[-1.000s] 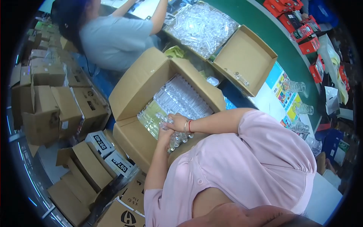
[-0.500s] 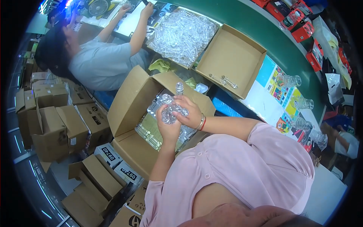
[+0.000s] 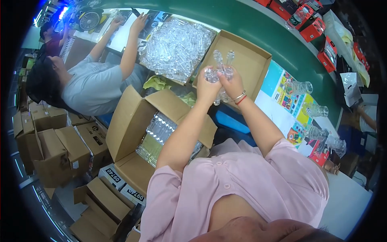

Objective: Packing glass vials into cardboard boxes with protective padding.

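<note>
Both hands point(image 3: 219, 86) hold bottles point(image 3: 221, 67) over the open tray point(image 3: 258, 56), the carton point(image 3: 133, 133) below-left.

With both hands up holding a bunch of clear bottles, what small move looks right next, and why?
Probably carry the clear bottles forward and set them in the shallow open box on the green table. Left hand and right hand hold them right over its near edge, away from the floor carton.

Left of the hands, a seated co-worker point(image 3: 90, 86); right, a green conveyor belt point(image 3: 258, 28) with red boxes point(image 3: 312, 30).
</note>
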Available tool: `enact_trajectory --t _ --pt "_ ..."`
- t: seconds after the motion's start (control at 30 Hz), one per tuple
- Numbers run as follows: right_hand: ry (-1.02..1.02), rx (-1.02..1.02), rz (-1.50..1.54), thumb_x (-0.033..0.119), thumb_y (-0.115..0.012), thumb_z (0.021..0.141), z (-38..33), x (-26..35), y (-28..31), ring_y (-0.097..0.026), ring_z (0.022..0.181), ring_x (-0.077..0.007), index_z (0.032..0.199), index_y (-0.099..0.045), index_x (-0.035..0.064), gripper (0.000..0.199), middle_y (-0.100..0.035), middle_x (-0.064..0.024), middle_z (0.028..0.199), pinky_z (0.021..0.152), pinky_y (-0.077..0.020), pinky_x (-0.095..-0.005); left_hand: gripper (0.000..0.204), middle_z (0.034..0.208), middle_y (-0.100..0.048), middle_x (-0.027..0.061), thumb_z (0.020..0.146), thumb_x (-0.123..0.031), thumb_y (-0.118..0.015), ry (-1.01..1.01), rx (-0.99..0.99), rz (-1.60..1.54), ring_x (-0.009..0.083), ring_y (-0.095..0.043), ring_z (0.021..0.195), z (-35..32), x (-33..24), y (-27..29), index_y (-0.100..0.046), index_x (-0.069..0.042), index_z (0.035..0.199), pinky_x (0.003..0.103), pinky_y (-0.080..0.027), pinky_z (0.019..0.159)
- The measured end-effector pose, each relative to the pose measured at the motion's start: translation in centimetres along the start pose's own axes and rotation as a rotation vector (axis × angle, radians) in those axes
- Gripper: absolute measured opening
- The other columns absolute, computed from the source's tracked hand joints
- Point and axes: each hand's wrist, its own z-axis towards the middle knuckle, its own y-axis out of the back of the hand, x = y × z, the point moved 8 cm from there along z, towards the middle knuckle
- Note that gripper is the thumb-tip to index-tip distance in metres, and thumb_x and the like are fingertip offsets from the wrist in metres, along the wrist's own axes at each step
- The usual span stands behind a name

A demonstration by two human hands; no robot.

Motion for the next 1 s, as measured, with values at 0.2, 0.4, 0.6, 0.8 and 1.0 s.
enact_trajectory --t 0.2,0.4,0.6,0.8,1.0 --pt "-0.225 0.02 -0.333 0.028 -0.062 0.076 2.0 -8.0 2.6 -0.051 0.102 -0.0337 0.105 -0.057 0.0014 0.04 -0.051 -0.0211 0.11 0.088 -0.041 -0.0362 0.086 0.121 -0.043 0.015 0.069 -0.004 -0.068 0.345 0.051 -0.338 0.0214 -0.047 0.107 1.3 7.9 -5.3 -0.015 -0.003 0.136 0.028 -0.043 0.085" --pt "0.008 0.003 -0.583 0.021 -0.067 0.071 0.9 -8.5 2.8 -0.038 0.118 -0.0351 0.111 -0.052 0.0051 0.045 -0.044 -0.0209 0.122 0.099 -0.0324 -0.0396 0.056 0.124 -0.041 0.014 0.077 -0.001 -0.06 0.214 0.07 0.183 0.0208 -0.046 0.111 -0.9 5.3 0.2 -0.036 -0.002 0.127 0.03 -0.041 0.09" --pt "0.436 0.227 -0.175 0.012 -0.064 0.072 -1.9 7.7 -2.7 -0.044 0.113 -0.034 0.112 -0.05 0.0062 0.042 -0.047 -0.0178 0.12 0.095 -0.0361 -0.0391 0.028 0.104 -0.057 0.0105 0.083 0.0 -0.053 -0.121 -0.323 -0.185 0.0197 -0.054 0.1 -7.8 3.1 18.4 -0.052 -0.002 0.111 0.03 -0.042 0.09" --pt "0.78 0.981 -0.097 0.012 -0.062 0.074 -13.0 14.9 -15.2 -0.049 0.105 -0.0321 0.109 -0.051 0.004 0.038 -0.049 -0.0173 0.115 0.089 -0.0403 -0.0385 0.041 0.109 -0.056 0.0168 0.08 -0.024 -0.06 0.354 -0.312 0.576 0.0301 -0.052 0.105 -14.8 17.9 27.9 -0.052 0.0 0.112 0.037 -0.04 0.093" --pt "0.77 1.291 -0.492 0.014 -0.062 0.072 -19.6 12.0 -23.6 -0.052 0.1 -0.0311 0.109 -0.051 0.0041 0.04 -0.049 -0.0171 0.114 0.086 -0.0423 -0.0388 0.093 0.137 -0.026 0.0209 0.064 -0.047 -0.07 0.509 0.116 1.009 0.0344 -0.024 0.128 -15.3 22.2 27.0 -0.027 0.0 0.132 0.039 -0.021 0.105"
